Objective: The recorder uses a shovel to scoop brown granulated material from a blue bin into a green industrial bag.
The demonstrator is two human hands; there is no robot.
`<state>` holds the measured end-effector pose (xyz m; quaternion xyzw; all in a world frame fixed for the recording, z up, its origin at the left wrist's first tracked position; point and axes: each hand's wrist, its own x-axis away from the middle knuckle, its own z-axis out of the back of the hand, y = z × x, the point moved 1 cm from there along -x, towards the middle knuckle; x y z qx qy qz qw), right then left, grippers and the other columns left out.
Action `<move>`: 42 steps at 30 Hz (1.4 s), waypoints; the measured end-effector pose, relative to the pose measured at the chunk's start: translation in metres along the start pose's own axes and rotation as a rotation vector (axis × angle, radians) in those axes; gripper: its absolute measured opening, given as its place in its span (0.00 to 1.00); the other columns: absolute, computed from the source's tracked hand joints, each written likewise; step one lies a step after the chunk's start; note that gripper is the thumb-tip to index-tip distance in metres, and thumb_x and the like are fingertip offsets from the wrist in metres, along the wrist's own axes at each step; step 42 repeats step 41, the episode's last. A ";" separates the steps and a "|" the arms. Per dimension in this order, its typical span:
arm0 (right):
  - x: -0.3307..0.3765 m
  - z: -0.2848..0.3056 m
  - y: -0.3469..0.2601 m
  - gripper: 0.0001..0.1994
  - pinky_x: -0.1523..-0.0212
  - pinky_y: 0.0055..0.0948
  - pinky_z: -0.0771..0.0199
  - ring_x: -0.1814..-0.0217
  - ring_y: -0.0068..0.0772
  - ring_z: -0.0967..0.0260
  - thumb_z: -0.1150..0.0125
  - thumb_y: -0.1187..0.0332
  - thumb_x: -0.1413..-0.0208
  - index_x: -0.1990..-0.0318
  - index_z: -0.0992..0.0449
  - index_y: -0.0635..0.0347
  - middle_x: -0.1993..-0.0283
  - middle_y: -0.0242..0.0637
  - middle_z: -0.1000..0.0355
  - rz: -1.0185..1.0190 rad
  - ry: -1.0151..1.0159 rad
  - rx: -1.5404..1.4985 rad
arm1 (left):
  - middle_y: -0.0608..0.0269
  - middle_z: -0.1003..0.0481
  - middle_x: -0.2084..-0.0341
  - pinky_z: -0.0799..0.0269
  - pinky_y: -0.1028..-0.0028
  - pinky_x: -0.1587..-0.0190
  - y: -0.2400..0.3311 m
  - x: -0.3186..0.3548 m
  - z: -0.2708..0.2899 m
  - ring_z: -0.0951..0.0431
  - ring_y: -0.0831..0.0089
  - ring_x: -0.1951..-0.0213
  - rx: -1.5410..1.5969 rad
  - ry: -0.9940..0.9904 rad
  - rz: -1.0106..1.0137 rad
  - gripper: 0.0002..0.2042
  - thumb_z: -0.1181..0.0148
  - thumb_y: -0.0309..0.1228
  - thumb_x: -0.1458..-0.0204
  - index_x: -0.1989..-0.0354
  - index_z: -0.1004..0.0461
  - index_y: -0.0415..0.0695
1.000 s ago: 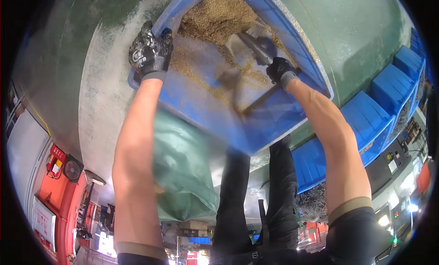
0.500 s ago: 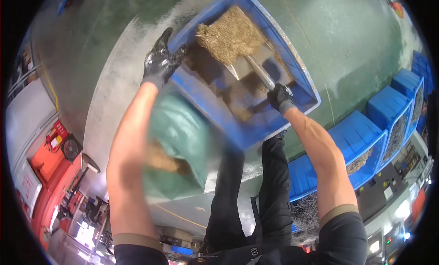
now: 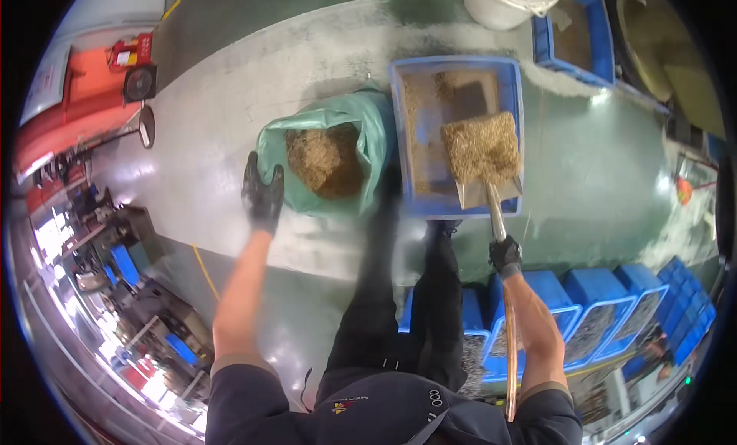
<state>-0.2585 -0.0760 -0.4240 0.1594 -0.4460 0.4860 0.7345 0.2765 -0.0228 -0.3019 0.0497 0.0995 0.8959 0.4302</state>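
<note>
My right hand (image 3: 505, 255), in a black glove, grips the metal neck of a shovel (image 3: 496, 211). Its wooden handle runs back along my right forearm. A heap of golden-brown loose material (image 3: 482, 147), like shavings or coarse grain, fills the shovel's blade over a blue tub (image 3: 398, 130). More of the same stuff lies thinly on the tub's floor. My left hand (image 3: 263, 195), also black-gloved, is open with thumb and fingers apart at the left edge of a green sack (image 3: 374, 142). Brown material shows inside the sack's wide mouth; whether my fingers touch its rim I cannot tell.
A white bucket (image 3: 503, 6) and another blue tub (image 3: 606, 42) stand at the far right. Several blue bins (image 3: 549, 291) of dark scrap line up near my right leg. Orange-red equipment (image 3: 77, 99) with a fan is on the left.
My left hand has let go of the tub's rim and moved to the green sack. The loaded shovel has come up and nearer me. My view has turned, showing the sack's mouth.
</note>
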 end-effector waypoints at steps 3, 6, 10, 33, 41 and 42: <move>0.022 0.020 0.030 0.13 0.74 0.39 0.26 0.76 0.45 0.26 0.42 0.61 0.52 0.69 0.26 0.63 0.78 0.47 0.27 0.138 0.072 0.194 | 0.48 0.36 0.43 0.39 0.68 0.43 -0.037 0.048 -0.014 0.34 0.57 0.43 0.096 -0.014 0.386 0.34 0.39 0.44 0.52 0.39 0.43 0.39; 0.034 0.022 0.058 0.14 0.68 0.44 0.27 0.70 0.51 0.26 0.42 0.58 0.54 0.69 0.25 0.61 0.74 0.50 0.26 0.194 0.121 0.335 | 0.43 0.35 0.45 0.40 0.66 0.43 -0.074 0.077 -0.044 0.35 0.54 0.43 0.242 -0.090 0.652 0.39 0.38 0.51 0.56 0.40 0.42 0.35; 0.069 0.048 0.058 0.15 0.66 0.47 0.28 0.66 0.54 0.27 0.41 0.57 0.55 0.69 0.25 0.60 0.71 0.51 0.26 0.138 0.090 0.376 | 0.43 0.29 0.52 0.38 0.63 0.46 -0.050 0.080 -0.051 0.31 0.50 0.47 0.408 -0.434 0.747 0.39 0.42 0.60 0.59 0.48 0.32 0.36; 0.137 -0.022 -0.300 0.09 0.67 0.37 0.25 0.73 0.36 0.25 0.46 0.66 0.52 0.70 0.23 0.59 0.80 0.40 0.26 0.510 0.087 1.243 | 0.53 0.24 0.63 0.30 0.58 0.55 -0.120 0.133 -0.113 0.25 0.54 0.59 0.584 -0.342 0.693 0.15 0.50 0.44 0.51 0.63 0.22 0.50; 0.199 -0.049 -0.430 0.13 0.63 0.36 0.26 0.65 0.40 0.24 0.49 0.64 0.52 0.62 0.22 0.57 0.68 0.43 0.23 0.129 -0.100 1.631 | 0.49 0.24 0.70 0.31 0.58 0.59 -0.130 0.129 -0.105 0.25 0.53 0.62 0.643 -0.325 0.618 0.16 0.48 0.45 0.51 0.69 0.23 0.45; 0.199 -0.049 -0.430 0.13 0.63 0.36 0.26 0.65 0.40 0.24 0.49 0.64 0.52 0.62 0.22 0.57 0.68 0.43 0.23 0.129 -0.100 1.631 | 0.49 0.24 0.70 0.31 0.58 0.59 -0.130 0.129 -0.105 0.25 0.53 0.62 0.643 -0.325 0.618 0.16 0.48 0.45 0.51 0.69 0.23 0.45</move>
